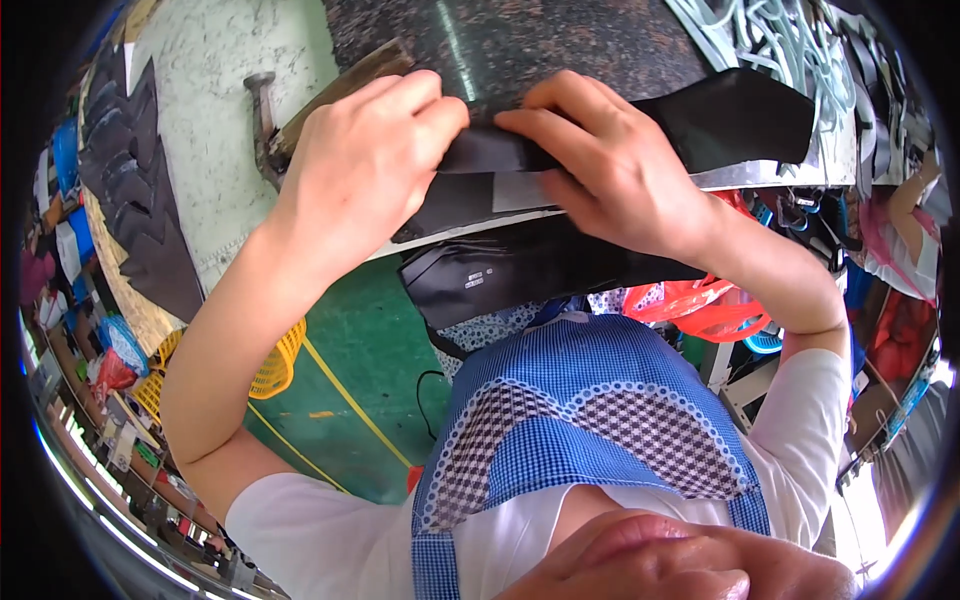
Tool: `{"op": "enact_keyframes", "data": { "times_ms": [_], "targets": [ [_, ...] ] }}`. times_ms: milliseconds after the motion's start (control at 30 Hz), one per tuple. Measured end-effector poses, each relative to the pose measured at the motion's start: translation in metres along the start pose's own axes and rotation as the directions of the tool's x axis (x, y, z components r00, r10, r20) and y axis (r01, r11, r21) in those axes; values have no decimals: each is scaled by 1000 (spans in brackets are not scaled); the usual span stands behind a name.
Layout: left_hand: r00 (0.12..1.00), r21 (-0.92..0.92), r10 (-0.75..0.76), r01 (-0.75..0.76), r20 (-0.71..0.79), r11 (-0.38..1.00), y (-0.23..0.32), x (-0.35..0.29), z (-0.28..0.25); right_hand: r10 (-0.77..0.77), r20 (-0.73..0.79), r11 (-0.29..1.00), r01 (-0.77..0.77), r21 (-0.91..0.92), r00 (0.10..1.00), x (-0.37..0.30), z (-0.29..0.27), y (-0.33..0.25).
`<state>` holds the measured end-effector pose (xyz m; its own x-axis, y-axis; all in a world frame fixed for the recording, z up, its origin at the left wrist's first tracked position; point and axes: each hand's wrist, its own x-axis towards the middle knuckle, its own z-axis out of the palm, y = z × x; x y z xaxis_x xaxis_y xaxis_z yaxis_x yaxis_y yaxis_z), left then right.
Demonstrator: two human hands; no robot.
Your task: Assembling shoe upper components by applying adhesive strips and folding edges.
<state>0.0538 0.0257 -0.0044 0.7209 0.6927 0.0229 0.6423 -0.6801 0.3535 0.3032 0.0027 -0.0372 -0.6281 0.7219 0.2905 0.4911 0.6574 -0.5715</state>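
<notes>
Both my hands are at the near edge of the worktable, pinching a long black leather-like piece [740, 120]. My left hand [365, 165] has its fingers closed on the left end of the piece. My right hand [625, 165] grips it near its middle, thumb underneath and slightly blurred. The strip between the hands looks folded along its upper edge. Beyond my right hand the piece widens and lies toward the right. Just below it, another dark piece with a grey patch [520, 192] lies at the edge. A stack of black pieces [470, 280] rests between the table and my apron.
A speckled stone slab [540, 40] lies beyond my hands. Left of it is a hammer with a metal head [262, 125]. Dark cut pieces [140, 180] overlap at far left; pale strips [765, 45] pile at far right. Below are a yellow basket [280, 365] and red bag [700, 315].
</notes>
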Motion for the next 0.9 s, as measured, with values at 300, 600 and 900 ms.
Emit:
{"op": "enact_keyframes", "data": {
  "times_ms": [300, 600, 900],
  "targets": [
    [919, 451, 387, -313, -80, 836, -9, -30, 15, -182, 165, 977, 197, -77, 969, -6, -7, 2],
    [984, 182, 175, -172, -3, 968, -21, -48, -8, -210, 371, 930, 302, -209, 904, 18, -7, -12],
    [977, -55, 208, -210, -34, 976, 46, -9, 32, -73, 189, 997, 71, 17, 979, -21, -49, 8]
  ]
}}
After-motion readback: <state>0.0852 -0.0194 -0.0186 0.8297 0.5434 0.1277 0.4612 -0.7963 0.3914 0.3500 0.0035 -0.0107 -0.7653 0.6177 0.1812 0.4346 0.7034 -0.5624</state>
